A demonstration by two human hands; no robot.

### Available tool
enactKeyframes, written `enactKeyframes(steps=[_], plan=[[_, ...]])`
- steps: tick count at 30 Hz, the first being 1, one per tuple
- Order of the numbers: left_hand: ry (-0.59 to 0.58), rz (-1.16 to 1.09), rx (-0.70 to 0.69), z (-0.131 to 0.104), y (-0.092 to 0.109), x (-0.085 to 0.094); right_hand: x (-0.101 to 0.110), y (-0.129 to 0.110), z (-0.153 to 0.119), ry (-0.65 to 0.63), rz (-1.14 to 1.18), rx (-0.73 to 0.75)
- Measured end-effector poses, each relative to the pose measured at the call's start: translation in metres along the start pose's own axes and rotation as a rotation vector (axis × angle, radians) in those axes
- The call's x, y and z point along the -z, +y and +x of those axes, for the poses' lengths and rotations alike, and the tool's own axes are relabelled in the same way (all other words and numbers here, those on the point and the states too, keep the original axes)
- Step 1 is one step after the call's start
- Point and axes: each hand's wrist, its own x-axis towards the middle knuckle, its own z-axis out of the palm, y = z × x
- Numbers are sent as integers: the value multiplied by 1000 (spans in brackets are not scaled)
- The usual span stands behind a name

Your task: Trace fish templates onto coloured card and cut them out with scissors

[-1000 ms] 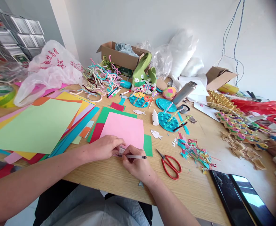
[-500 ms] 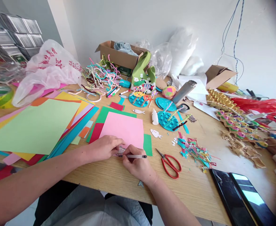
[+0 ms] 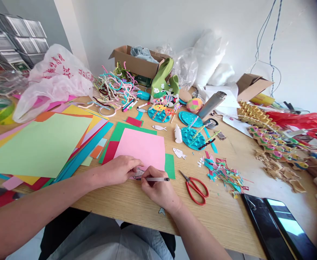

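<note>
My right hand (image 3: 158,187) is closed around a pen (image 3: 159,179) with a pale barrel and a dark end, its tip low on the pink sheet (image 3: 140,144). Under that tip lies a small fish outline with dark lines (image 3: 138,173), partly hidden by my fingers; whether it is a cutout or drawn on the sheet I cannot tell. My left hand (image 3: 120,169) rests with its fingers stretched over the sheet beside the outline, pressing it down. Green paper (image 3: 170,166) and red paper (image 3: 111,153) stick out beneath. Red-handled scissors (image 3: 194,187) lie to the right.
Coloured sheets (image 3: 39,144) are stacked at left. White paper fish (image 3: 179,153) and a glue bottle (image 3: 177,134) lie beyond the sheet. Paper scraps (image 3: 223,173) and two phones (image 3: 266,224) are at right. Pipe cleaners (image 3: 115,88) and a metal flask (image 3: 212,104) stand farther back.
Hardly anything differs. The pen and both hands stay at nearly the same spot, and the view has shifted very slightly.
</note>
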Motion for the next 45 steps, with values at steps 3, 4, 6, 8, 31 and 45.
enactKeyframes(steps=[3, 4, 6, 8, 31, 45], plan=[[1, 8, -4, 0, 1, 0, 0, 0, 0, 9, -1, -9], [2, 9, -6, 0, 1, 0, 0, 0, 0, 9, 1, -12], [0, 11, -7, 0, 1, 0, 0, 0, 0, 5, 8, -18], [2, 15, -4, -1, 1, 0, 0, -1, 0, 4, 14, -22], [23, 43, -31, -1, 2, -1, 1, -3, 2, 29, 7, -3], [31, 66, -27, -2, 4, -1, 0, -1, 1, 9, 7, -16]])
